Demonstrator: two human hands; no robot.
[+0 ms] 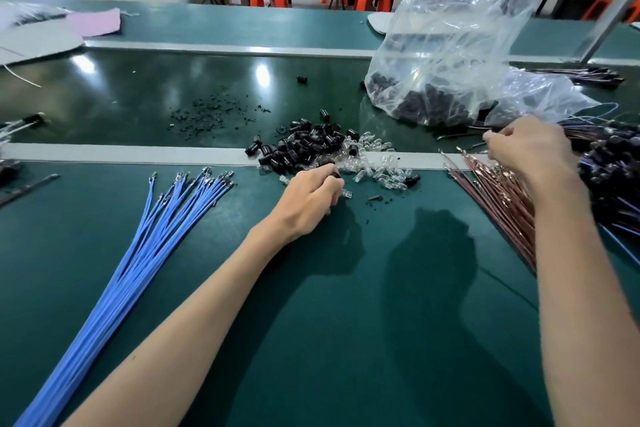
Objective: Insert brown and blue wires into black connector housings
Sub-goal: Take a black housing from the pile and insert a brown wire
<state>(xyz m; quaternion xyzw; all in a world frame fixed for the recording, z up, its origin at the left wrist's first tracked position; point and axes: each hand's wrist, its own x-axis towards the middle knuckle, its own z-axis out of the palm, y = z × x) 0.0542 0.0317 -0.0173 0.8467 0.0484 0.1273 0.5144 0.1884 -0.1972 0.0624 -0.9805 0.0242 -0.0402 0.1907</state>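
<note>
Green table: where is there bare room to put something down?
Bare green mat between the blue wires and the brown wires; also the shiny belt left of the plastic bag. Crowded: black housings and clear bulbs in the middle.

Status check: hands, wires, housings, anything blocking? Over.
Left hand pinching one small black plastic housing. Right hand over thin brown wires, grip unclear. Long blue wires untouched. Nothing blocking.
</note>
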